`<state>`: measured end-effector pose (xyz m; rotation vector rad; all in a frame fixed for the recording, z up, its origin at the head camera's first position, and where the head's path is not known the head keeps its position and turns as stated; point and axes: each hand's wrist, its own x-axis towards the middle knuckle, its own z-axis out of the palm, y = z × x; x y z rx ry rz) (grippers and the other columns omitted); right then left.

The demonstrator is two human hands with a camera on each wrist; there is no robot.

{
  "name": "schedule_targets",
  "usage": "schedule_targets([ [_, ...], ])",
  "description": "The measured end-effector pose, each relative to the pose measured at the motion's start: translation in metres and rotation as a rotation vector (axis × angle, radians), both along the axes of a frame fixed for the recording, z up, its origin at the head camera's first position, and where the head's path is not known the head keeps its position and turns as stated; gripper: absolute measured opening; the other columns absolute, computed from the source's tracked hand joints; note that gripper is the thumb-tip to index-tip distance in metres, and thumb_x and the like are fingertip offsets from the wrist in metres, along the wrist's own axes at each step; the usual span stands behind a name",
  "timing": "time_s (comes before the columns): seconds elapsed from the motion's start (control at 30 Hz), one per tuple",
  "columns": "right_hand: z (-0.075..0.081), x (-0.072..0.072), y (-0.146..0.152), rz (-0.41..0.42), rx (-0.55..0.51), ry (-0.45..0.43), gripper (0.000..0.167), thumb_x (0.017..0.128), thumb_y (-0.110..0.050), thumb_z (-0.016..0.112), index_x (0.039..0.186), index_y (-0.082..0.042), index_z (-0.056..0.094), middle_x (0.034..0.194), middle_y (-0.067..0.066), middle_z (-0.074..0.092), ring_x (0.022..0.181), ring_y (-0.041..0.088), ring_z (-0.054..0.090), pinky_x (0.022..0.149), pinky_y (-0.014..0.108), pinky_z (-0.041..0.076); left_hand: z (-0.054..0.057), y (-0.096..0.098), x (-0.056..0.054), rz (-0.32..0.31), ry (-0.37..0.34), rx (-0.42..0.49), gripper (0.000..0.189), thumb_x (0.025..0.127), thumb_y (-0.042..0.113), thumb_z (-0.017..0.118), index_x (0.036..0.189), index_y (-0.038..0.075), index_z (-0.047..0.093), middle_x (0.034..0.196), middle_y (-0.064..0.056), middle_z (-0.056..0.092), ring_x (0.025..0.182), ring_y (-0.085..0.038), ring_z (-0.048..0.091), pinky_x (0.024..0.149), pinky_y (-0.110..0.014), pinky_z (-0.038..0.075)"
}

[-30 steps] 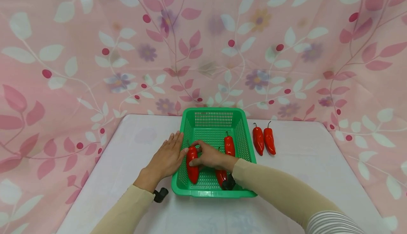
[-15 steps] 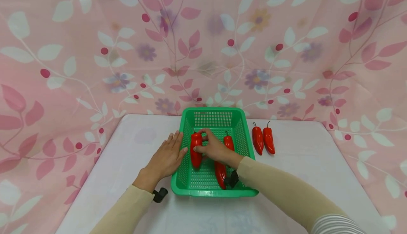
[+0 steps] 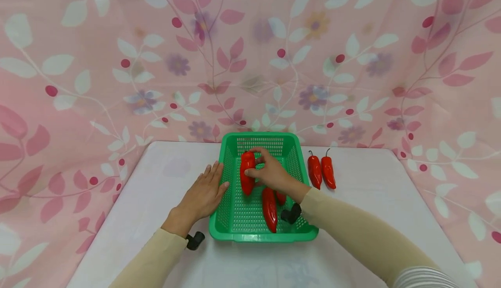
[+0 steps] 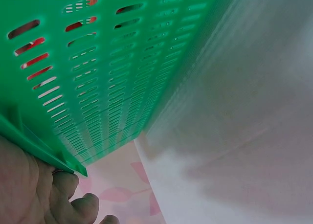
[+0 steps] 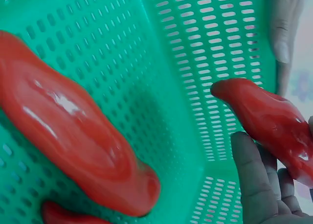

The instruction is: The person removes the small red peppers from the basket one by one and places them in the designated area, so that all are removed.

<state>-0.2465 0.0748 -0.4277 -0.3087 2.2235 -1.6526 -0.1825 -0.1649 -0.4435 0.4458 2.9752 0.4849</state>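
Observation:
A green plastic basket (image 3: 263,237) with slotted walls stands on the table. Over its left half my right hand (image 3: 271,172) holds a red pepper (image 3: 247,179) between thumb and fingers, tip toward me. That pepper (image 5: 274,121) also shows in the right wrist view, above the basket floor. Two more red peppers lie inside: one in plain sight (image 3: 269,209), the other (image 3: 281,197) mostly hidden behind my right hand and wrist. With fingers straight, my left hand (image 3: 203,192) rests against the basket's left rim; its fingers (image 4: 66,185) lie along that rim in the left wrist view.
Two red peppers lie side by side on the white table (image 3: 368,183), right of the basket: a nearer-left one (image 3: 315,172) and a right one (image 3: 328,172). A pink floral cloth (image 3: 250,61) hangs behind the table. A black camera (image 3: 195,240) sits at my left wrist.
My right hand has carried the held pepper away from me and slightly right, from the basket's near left toward its far part. The left hand stays at the left rim.

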Motion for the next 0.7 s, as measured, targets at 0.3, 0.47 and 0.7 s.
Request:
schedule_targets([
  [0.3,0.019,0.003,0.015,-0.051,0.013,0.048,0.068,0.095,-0.016,0.079,0.153,-0.025,0.044,0.126,0.019,0.058,0.093,0.029,0.072,0.073,0.049,0.066,-0.002,-0.001,0.000,-0.001,0.007,0.011,0.074,0.114,0.044,0.040,0.168,-0.001,0.016,0.175,-0.020,0.017,0.162,-0.044,0.017,0.130,-0.060,0.021],
  [0.47,0.027,0.006,0.024,-0.085,0.050,0.075,0.068,0.096,-0.018,0.079,0.155,-0.022,0.045,0.130,0.020,0.059,0.095,0.031,0.072,0.073,0.048,0.066,-0.004,-0.001,0.000,-0.011,0.014,0.008,0.074,0.114,0.044,0.039,0.167,-0.001,0.016,0.175,-0.020,0.016,0.162,-0.043,0.015,0.130,-0.060,0.020],
  [0.7,0.035,0.008,0.037,-0.128,0.075,0.076,0.070,0.096,-0.019,0.078,0.157,-0.023,0.043,0.135,0.020,0.056,0.099,0.033,0.073,0.075,0.049,0.067,-0.004,-0.001,0.000,-0.016,0.019,-0.003,0.074,0.115,0.044,0.038,0.167,-0.002,0.015,0.176,-0.020,0.015,0.163,-0.040,0.013,0.130,-0.060,0.020],
])
